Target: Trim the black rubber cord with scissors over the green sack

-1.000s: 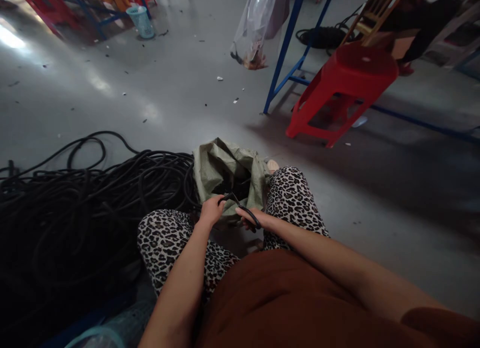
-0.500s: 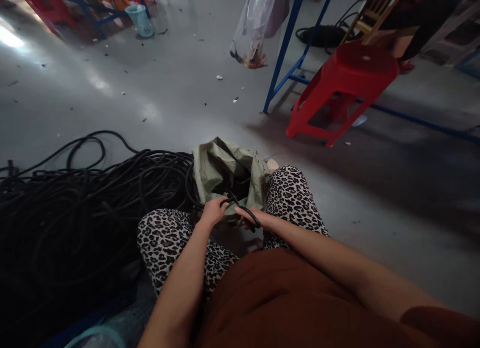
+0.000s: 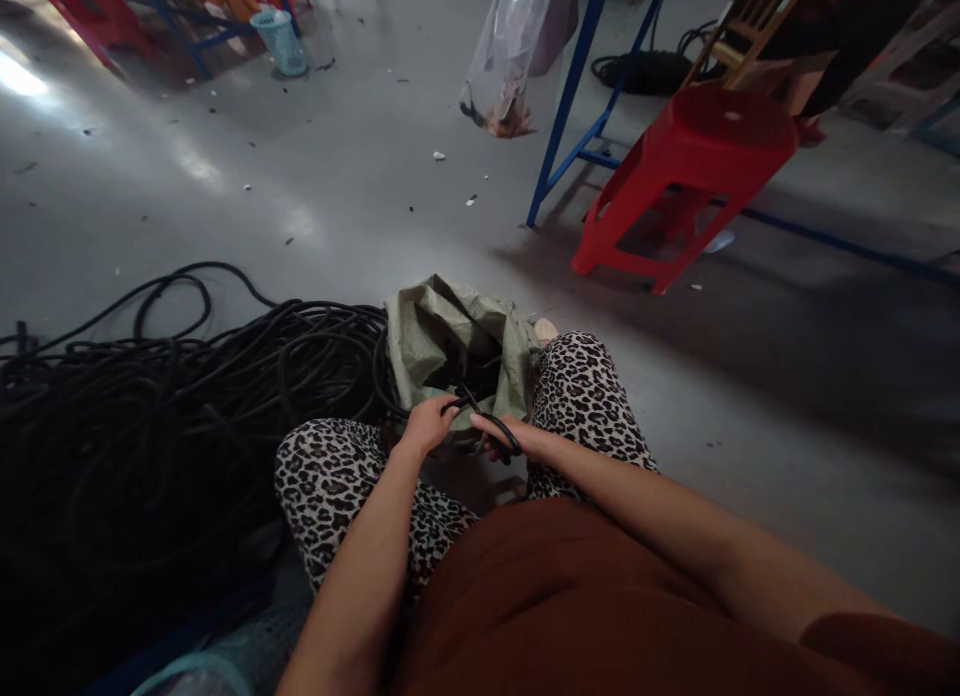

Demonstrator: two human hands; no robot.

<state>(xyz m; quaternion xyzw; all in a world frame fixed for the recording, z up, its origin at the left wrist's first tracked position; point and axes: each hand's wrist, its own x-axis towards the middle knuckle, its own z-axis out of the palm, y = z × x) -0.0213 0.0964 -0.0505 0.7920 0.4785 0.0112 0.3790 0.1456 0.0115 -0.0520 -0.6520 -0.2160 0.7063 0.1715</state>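
Observation:
My right hand is closed round the black handles of a pair of scissors, whose blades point up and to the left. Pinched in my left hand is a black cord, and its end meets the scissor blades. Both hands are over the near rim of an open greenish woven sack between my knees. Dark pieces lie inside the sack, too dim to make out singly. A large tangle of black cord spreads over the floor to the left, running up to the sack.
A red plastic stool stands at upper right beside a blue metal frame. A clear plastic bag hangs there. A person sits behind the stool. A light-blue basket is far left; another basket's rim shows at bottom left.
My hands, the scissors and the cord stay almost in place, with only a very slight shift at the blades. At upper right, the seated person has moved a little.

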